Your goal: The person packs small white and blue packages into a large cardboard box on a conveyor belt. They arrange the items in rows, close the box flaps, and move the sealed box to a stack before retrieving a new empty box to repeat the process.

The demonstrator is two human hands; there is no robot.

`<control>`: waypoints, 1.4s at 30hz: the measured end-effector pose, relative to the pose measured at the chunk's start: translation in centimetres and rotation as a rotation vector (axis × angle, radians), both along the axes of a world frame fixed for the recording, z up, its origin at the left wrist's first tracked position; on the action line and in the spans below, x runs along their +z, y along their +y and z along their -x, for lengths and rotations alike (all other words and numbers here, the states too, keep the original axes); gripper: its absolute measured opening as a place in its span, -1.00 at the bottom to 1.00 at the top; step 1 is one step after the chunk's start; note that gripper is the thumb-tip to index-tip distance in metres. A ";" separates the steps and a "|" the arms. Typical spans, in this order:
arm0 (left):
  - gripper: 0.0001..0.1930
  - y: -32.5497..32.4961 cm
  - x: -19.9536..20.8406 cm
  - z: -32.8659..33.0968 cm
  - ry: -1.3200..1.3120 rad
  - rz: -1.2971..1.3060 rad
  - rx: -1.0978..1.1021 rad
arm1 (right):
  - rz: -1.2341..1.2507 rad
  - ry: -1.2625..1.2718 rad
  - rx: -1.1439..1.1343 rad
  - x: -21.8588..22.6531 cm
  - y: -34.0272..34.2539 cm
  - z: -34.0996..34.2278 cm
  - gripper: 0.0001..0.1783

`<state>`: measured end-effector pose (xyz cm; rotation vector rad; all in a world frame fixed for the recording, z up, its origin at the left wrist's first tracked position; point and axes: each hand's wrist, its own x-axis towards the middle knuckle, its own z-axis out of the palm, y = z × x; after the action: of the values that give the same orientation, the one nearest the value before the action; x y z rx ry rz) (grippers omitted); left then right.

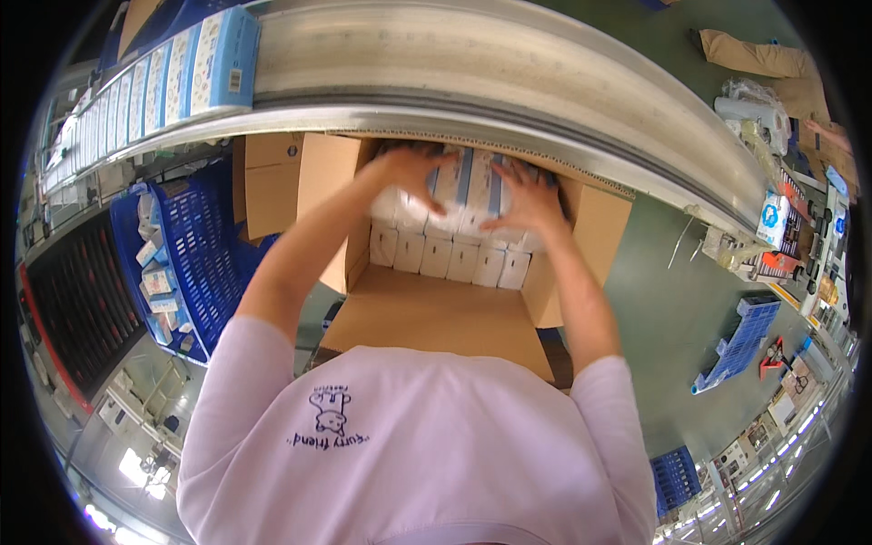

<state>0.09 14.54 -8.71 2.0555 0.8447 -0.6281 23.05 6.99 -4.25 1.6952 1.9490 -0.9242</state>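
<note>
An open cardboard box [427,309] stands in front of me, its flaps folded outward. White soft packs with blue bands [468,177], which look like tissue packs, lie side by side in the far part of it. Below them is a lower row of white packs [436,257], seen end on. My left hand [413,177] rests over the left end of the upper packs with fingers spread. Over the right end lies my right hand [529,202], also open, its thumb and fingers apart. Some fingertips are hard to make out against the packs and the box's far wall.
A metal conveyor rail [490,64] runs across just beyond the box. On its left end stands a row of blue-and-white packs [213,64]. At left is a blue plastic basket [195,245] holding packs. A blue crate [740,341] sits on the floor at right.
</note>
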 end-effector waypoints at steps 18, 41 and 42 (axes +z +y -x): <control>-0.10 -6.8 -8.1 -0.3 0.097 -0.597 0.569 | -0.202 -0.048 -0.263 -7.8 -2.3 0.4 -0.24; -0.08 10.9 14.0 14.7 -0.164 -0.372 1.014 | -0.485 0.635 -0.757 8.6 13.2 1.0 -0.29; -0.08 10.3 14.4 13.1 -0.209 -0.345 1.035 | -0.497 0.674 -0.785 8.9 12.9 0.6 -0.29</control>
<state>-13.03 24.81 5.65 1.5898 1.7610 0.3155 22.46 19.85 4.60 2.8390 2.0059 -1.5235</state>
